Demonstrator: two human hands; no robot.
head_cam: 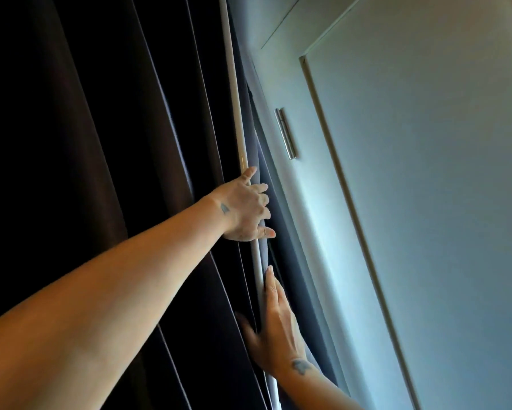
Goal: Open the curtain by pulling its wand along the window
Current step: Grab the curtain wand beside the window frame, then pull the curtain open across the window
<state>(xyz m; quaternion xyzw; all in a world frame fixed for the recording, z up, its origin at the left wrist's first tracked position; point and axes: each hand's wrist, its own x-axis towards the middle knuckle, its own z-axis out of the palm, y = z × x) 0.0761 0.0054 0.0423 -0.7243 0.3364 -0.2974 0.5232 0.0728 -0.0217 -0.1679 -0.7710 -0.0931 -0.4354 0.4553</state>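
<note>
Left of the white wand (pixel 237 119), the dark curtain (pixel 101 143) hangs in deep folds, covering the window, so the opening looks barely begun. The wand runs steeply along the curtain's leading edge. The left hand (pixel 244 207) is wrapped around the wand partway down, fingers curled over it, a grip that lets the arm drag it sideways. Below it on the wand, the right hand (pixel 278 324) lies flatter, fingers extended along the rod and fabric edge, likely steadying it; whether it truly grips I cannot tell. Right of the wand stands a pale door (pixel 426 202) with a metal hinge (pixel 287 134).
</note>
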